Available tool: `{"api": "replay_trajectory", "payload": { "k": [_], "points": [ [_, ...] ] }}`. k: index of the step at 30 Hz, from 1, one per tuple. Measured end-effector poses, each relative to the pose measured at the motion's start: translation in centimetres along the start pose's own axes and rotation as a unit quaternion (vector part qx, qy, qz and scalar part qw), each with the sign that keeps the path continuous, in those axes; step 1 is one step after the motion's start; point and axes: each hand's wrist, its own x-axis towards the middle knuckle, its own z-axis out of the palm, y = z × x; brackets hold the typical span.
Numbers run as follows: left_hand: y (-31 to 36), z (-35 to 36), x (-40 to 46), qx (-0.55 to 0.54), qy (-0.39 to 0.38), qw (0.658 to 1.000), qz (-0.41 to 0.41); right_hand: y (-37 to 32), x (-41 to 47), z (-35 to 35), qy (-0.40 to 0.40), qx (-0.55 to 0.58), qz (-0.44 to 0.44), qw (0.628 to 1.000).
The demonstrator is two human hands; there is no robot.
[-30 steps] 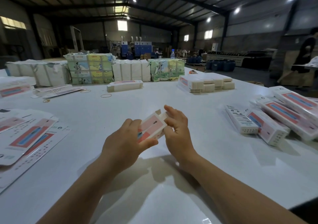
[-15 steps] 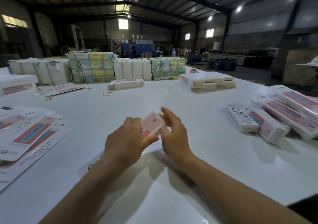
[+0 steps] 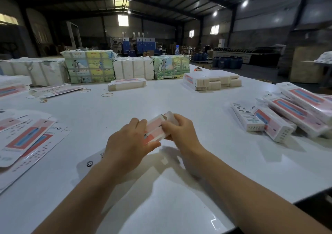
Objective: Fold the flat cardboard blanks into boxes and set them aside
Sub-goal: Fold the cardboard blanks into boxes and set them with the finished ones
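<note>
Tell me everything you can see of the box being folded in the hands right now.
The box is a long, narrow carton of thin white card, its top face printed red and pink. It is held just above the white table, its far end pointing away and right. The left hand grips its near part, thumb along the near edge; the right hand holds the far end, where a pale flap stands open. Hands hide most of it.
</note>
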Motion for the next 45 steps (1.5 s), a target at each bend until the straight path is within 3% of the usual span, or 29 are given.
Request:
{"api": "replay_trajectory", "payload": {
  "k": [2,5,7,9,11,12,25,31,35,41,45],
  "points": [
    [0.5,0.0,0.0,0.035,0.004,0.999,-0.004,0.8,-0.6,0.8,0.009,-0.221,-0.131,0.966],
    [0.8,0.1,-0.1,0.072,0.021,0.997,-0.006,1.3,-0.6,1.3,-0.01,-0.321,-0.177,0.93],
    [0.6,0.1,-0.3,0.085,0.031,0.996,-0.006,1.0,-0.8,1.4,-0.022,-0.255,-0.141,0.956],
    [0.3,0.0,-0.5,0.082,0.048,0.995,-0.012,0.3,-0.6,1.3,-0.022,-0.037,-0.017,0.999],
    [0.1,-0.2,-0.6,0.074,0.065,0.995,-0.015,-0.3,0.0,0.6,-0.055,0.16,0.088,0.982],
    [0.2,-0.3,-0.7,0.073,0.067,0.995,-0.015,-0.4,0.2,0.3,-0.071,0.203,0.103,0.971],
    [0.4,-0.4,-0.7,0.053,0.098,0.992,0.065,-0.4,0.2,-0.3,-0.017,0.23,0.103,0.968],
    [0.6,-0.5,-0.6,0.086,0.11,0.986,0.095,-0.2,-0.1,0.1,0.039,0.15,0.092,0.984],
    [1.5,-0.5,-0.7,0.068,0.104,0.99,0.069,0.1,-1.1,0.8,0.089,-0.017,-0.031,0.995],
    [1.4,-0.9,-1.0,0.011,0.116,0.992,0.04,-0.2,-2.2,1.3,0.023,-0.145,-0.163,0.976],
    [1.4,-1.2,-1.1,0.016,0.108,0.993,0.038,-0.6,-2.4,1.4,-0.01,-0.167,-0.154,0.974]
  ]
}}
